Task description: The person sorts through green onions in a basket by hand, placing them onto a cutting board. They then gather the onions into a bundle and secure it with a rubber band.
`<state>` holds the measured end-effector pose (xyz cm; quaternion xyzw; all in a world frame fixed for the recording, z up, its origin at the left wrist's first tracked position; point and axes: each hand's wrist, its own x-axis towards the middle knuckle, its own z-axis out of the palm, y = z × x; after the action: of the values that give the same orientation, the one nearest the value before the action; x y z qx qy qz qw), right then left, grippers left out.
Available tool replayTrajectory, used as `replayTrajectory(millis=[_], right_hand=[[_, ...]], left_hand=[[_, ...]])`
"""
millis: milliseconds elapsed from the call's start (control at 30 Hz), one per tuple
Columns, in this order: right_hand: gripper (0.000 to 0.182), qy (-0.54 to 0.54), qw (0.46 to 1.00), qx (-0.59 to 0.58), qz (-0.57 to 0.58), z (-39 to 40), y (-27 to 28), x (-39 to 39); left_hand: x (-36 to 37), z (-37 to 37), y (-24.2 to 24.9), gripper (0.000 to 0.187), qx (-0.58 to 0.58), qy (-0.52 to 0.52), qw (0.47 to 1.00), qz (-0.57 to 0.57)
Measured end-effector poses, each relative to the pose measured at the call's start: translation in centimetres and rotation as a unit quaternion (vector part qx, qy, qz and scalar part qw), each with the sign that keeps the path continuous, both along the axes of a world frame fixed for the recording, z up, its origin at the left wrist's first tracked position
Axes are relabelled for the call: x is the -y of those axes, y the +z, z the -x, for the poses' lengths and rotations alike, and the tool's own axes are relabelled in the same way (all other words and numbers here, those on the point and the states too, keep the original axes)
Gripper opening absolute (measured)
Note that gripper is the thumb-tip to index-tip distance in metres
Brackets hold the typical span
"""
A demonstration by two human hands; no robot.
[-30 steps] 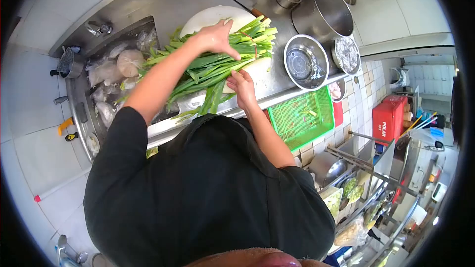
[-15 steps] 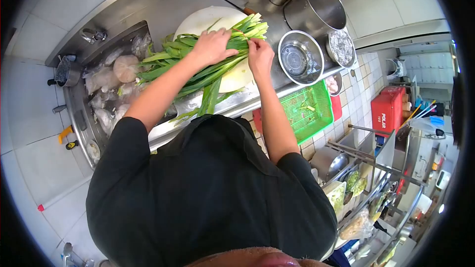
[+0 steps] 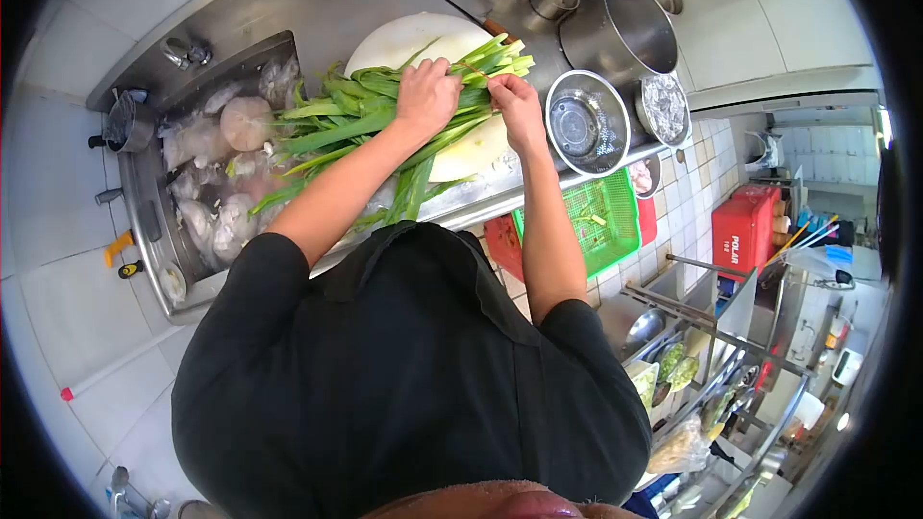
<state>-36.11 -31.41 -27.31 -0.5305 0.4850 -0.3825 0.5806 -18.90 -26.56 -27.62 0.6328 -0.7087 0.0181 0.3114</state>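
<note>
A bundle of leeks (image 3: 370, 120), long green leaves with paler stalks, lies across a round white cutting board (image 3: 409, 36) on the steel counter. My left hand (image 3: 429, 96) is closed on the bundle near its middle, knuckles up. Close to the pale ends, my right hand (image 3: 515, 108) pinches at a thin reddish tie (image 3: 475, 70) that crosses the stalks; its fingertips partly hide what they hold. A knife (image 3: 466, 12) with a wooden handle lies behind the board, the handle partly covered by the stalk ends.
On the left, a sink (image 3: 288, 48) holds several bagged items in water. A perforated steel bowl (image 3: 587, 123), a large pot (image 3: 620, 34) and a foil-filled bowl (image 3: 663, 111) stand at the right. Below the counter edge sits a green basket (image 3: 606, 216). A red cooler (image 3: 742, 231) stands farther off.
My left hand has gone from lying spread over the leaves to curled fingers on the bundle. My right hand remains at the tie. The view has shifted slightly.
</note>
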Motion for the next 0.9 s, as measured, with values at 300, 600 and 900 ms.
replayTrajectory(millis=[300, 600, 900], right_hand=[[0.014, -0.002, 0.965, -0.195, 0.175, -2.9, 4.8, -4.3], [0.031, -0.160, 0.978, 0.046, -0.128, 1.0, -4.9, -10.2], [0.073, -0.029, 0.970, 0.074, -0.228, -3.8, -2.5, -11.9]], left_hand=[[2.3, 0.5, 0.2, 0.024, -0.141, -0.008, 0.989, -0.052], [2.2, -9.2, 7.0, 0.080, 0.031, -0.084, 0.867, -0.491], [-3.3, -7.3, 8.4, 0.087, -0.020, 0.017, 0.947, -0.320]])
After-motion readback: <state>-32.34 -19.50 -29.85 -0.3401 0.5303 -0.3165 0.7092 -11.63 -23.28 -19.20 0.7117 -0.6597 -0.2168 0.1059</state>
